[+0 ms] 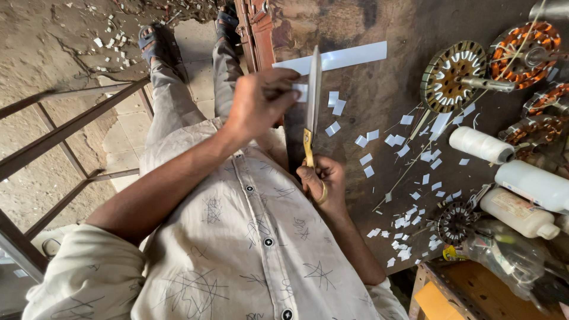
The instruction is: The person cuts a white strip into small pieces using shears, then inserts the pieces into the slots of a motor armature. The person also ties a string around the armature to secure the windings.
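a: what's my left hand (259, 102) on?
b: fingers pinched on a small white paper piece (301, 92), right against the scissor blades, over the table edge.
a: and my right hand (322, 179)?
b: clenched through the yellow handles of the scissors (312, 106), blades pointing away from me. cut white bits (409, 222) lie scattered on the brown table (379, 95), near a wound stator (453, 76).

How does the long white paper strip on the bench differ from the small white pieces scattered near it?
The long white strip is one uncut band lying flat near the bench's far edge; the small white pieces are many short squarish bits strewn across the dark benchtop. The strip lies beside the scissors; the pieces spread toward the wound stators. Both look like the same white paper.
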